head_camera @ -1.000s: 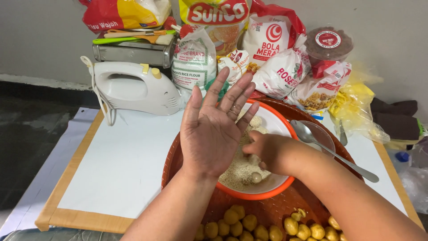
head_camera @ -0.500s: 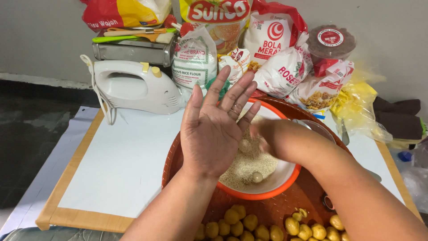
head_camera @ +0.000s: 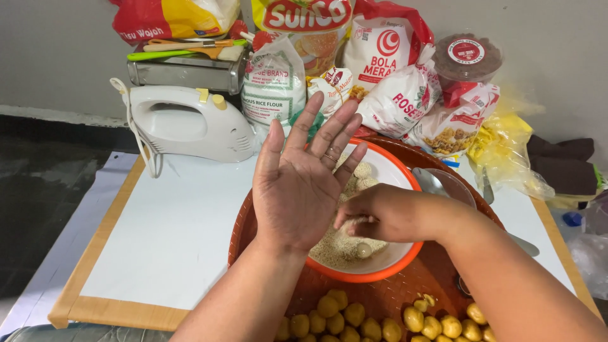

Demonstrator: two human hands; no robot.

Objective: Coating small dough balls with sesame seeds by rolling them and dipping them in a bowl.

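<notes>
My left hand [head_camera: 303, 180] is raised flat, palm up and fingers spread, above an orange-rimmed white bowl [head_camera: 405, 171] of pale crumbs [head_camera: 335, 248]. My right hand [head_camera: 387, 214] reaches in from the right, fingers curled beside the left palm, pinching something crumb-coated; what it holds is partly hidden. One small round ball [head_camera: 363, 250] lies in the crumbs, and two coated balls [head_camera: 362, 171] rest at the bowl's far side. The bowl stands on a round brown woven tray [head_camera: 437, 285].
Several small yellow dough balls [head_camera: 345, 315] lie on the tray's near side. A metal spoon [head_camera: 437, 183] rests right of the bowl. A white hand mixer [head_camera: 190, 123] sits at back left on the white board [head_camera: 158, 234]. Flour bags [head_camera: 275, 82], packets and a lidded tub [head_camera: 465, 57] line the wall.
My right hand has slid left and down, from the bowl's middle to the edge of my left palm. The left hand has stayed raised and spread.
</notes>
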